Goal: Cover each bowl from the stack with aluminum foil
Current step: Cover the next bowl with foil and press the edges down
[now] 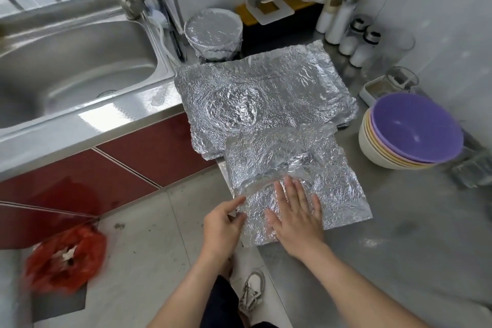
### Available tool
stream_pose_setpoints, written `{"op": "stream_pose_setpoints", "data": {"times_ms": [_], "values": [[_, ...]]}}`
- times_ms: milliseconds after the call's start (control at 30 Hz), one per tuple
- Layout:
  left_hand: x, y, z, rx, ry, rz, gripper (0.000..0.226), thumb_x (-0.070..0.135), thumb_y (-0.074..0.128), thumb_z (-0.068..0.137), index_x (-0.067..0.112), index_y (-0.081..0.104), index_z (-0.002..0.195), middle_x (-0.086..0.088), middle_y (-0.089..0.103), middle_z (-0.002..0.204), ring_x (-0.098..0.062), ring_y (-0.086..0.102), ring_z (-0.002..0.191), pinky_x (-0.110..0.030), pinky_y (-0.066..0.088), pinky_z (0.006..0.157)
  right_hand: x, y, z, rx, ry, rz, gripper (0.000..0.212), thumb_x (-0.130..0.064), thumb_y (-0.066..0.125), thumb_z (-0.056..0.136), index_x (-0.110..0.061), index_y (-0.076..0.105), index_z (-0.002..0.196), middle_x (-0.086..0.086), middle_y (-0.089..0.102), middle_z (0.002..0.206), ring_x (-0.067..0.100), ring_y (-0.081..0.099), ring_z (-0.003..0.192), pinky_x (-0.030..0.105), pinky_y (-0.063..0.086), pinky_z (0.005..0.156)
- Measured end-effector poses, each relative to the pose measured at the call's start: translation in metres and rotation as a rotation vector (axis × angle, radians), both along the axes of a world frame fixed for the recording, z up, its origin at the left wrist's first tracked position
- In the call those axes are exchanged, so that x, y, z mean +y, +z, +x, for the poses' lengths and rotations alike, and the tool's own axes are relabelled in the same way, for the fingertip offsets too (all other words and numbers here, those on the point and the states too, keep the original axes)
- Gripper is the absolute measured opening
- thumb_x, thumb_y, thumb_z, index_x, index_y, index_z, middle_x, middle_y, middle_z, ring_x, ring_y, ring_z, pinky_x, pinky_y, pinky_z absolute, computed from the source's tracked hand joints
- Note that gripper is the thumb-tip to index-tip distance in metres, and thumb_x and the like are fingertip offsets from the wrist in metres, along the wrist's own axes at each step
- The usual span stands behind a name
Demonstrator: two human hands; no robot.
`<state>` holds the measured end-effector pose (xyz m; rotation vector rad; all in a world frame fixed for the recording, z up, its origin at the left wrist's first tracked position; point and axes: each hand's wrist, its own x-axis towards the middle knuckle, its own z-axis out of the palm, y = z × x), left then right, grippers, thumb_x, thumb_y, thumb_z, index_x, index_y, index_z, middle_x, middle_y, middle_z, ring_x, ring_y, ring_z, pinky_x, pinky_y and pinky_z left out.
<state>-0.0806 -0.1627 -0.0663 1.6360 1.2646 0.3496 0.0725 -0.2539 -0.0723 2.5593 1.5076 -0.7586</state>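
A crumpled foil sheet (306, 181) lies at the near corner of the steel counter (399, 234). My right hand (295, 214) lies flat on it, fingers spread. My left hand (222, 220) pinches the sheet's left edge between thumb and forefinger. Behind it a larger pile of foil sheets (266, 96) shows a round bowl-shaped dent. A stack of bowls (410, 133), purple one on top, stands at the right. One foil-covered bowl (214, 32) sits at the back by the sink.
A steel sink (66, 61) with its tap fills the left. Seasoning bottles (354, 32), a glass jar and a white rack line the back wall. A glass (474, 170) stands by the bowls. On the floor lies a red plastic bag (64, 258).
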Motion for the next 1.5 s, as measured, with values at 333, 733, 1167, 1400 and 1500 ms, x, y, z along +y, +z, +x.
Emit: {"op": "stream_pose_setpoints", "data": {"times_ms": [333,733,1167,1400,1500], "values": [[0.015,0.001,-0.022,0.277,-0.177,0.328,0.061,0.005,0.073,0.081,0.019,0.055,0.138,-0.002,0.056,0.128,-0.018,0.058,0.094,-0.032,0.047,0.083,0.014,0.015,0.018,0.019,0.032,0.073,0.064,-0.056,0.007,0.098,-0.029,-0.023,0.147,-0.008,-0.031,0.154,0.013,-0.031,0.141,0.047,-0.012,0.117],[0.004,-0.047,0.053,0.455,-0.585,0.729,0.059,0.047,0.015,0.105,0.016,0.027,0.153,-0.005,0.018,0.162,-0.022,0.012,0.15,-0.048,0.012,0.118,0.007,-0.007,0.036,-0.021,0.007,0.235,0.058,-0.052,0.008,0.097,-0.037,0.009,0.153,-0.021,-0.009,0.158,-0.002,-0.012,0.144,0.035,0.004,0.114],[0.002,-0.047,0.058,0.511,-0.601,0.73,0.059,0.047,0.02,0.103,0.018,0.025,0.154,-0.003,0.017,0.163,-0.02,0.009,0.151,-0.051,0.013,0.117,-0.007,-0.018,0.094,-0.113,-0.056,0.231,0.06,-0.063,0.005,0.096,-0.04,-0.002,0.152,-0.019,-0.01,0.159,0.002,-0.011,0.146,0.04,-0.006,0.114],[0.002,-0.045,0.057,0.523,-0.627,0.744,0.059,0.047,0.014,0.104,0.016,0.026,0.153,-0.006,0.02,0.162,-0.021,0.011,0.15,-0.051,0.014,0.115,-0.01,-0.007,0.095,-0.088,-0.06,0.21,0.062,-0.064,0.003,0.093,-0.042,-0.017,0.148,-0.018,-0.027,0.155,0.002,-0.026,0.141,0.043,-0.009,0.115],[0.003,-0.042,0.06,0.556,-0.617,0.734,0.059,0.047,0.02,0.103,0.016,0.029,0.152,-0.007,0.024,0.16,-0.025,0.017,0.149,-0.049,0.013,0.114,-0.016,-0.006,0.083,-0.065,-0.095,0.159,0.069,-0.068,-0.004,0.088,-0.039,-0.019,0.148,-0.018,-0.032,0.153,0.002,-0.029,0.14,0.047,-0.01,0.115]]}}
